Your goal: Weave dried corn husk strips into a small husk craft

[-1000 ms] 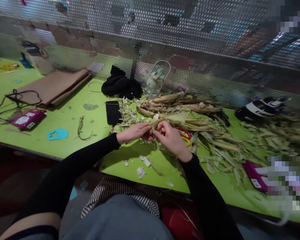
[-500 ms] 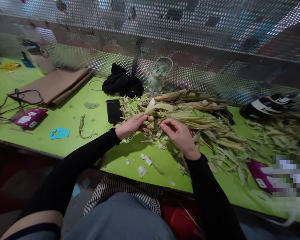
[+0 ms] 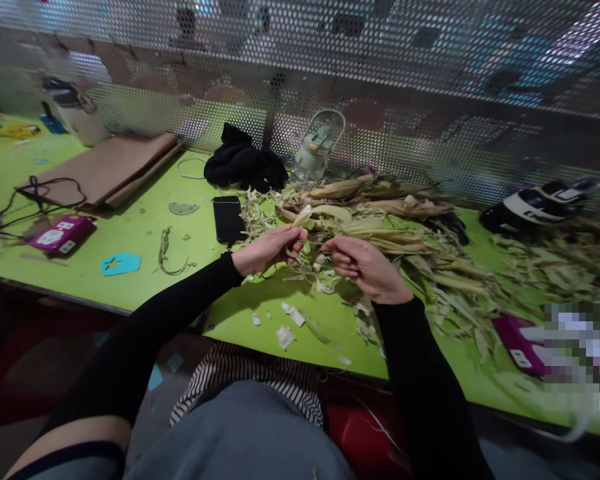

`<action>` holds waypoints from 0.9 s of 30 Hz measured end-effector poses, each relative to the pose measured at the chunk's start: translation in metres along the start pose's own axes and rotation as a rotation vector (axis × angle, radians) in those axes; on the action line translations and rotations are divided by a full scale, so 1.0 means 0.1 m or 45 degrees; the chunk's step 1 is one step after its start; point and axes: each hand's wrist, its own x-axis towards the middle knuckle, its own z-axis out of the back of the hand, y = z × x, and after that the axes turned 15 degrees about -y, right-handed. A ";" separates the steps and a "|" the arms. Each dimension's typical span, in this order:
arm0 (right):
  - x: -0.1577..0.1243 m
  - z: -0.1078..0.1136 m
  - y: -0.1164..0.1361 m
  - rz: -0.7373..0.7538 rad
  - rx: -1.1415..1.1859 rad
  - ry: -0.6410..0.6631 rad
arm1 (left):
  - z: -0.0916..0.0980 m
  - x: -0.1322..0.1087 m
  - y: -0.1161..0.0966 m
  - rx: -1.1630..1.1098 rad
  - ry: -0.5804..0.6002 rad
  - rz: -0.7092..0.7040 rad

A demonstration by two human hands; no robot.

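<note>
My left hand pinches a pale strip of corn husk whose tip sticks up from between the fingers. My right hand is curled closed just to its right, fingers pinched on a thin husk strand. Both hands hover over the near edge of a big pile of dried corn husks on the green table. Torn husk scraps lie on the table below my hands.
A black phone lies left of the pile, with a black cloth and a pale green bottle behind. Brown paper, a magenta box, a blue paper shape and cables sit left. A perforated metal screen backs the table.
My hands, joined a second ago, have pulled apart. The left one lifted a husk strip up and left; the right one drew back to the right and turned palm-up.
</note>
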 end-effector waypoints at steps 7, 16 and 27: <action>-0.03 0.08 0.03 -0.104 0.079 0.010 | 0.04 0.04 -0.02 0.006 -0.103 -0.025; 0.06 -0.08 -0.17 0.342 0.367 -0.276 | 0.00 0.02 0.02 -0.004 -0.293 -0.149; 0.09 -0.23 -0.33 0.705 0.198 -0.399 | -0.10 -0.04 0.15 -0.071 0.092 0.135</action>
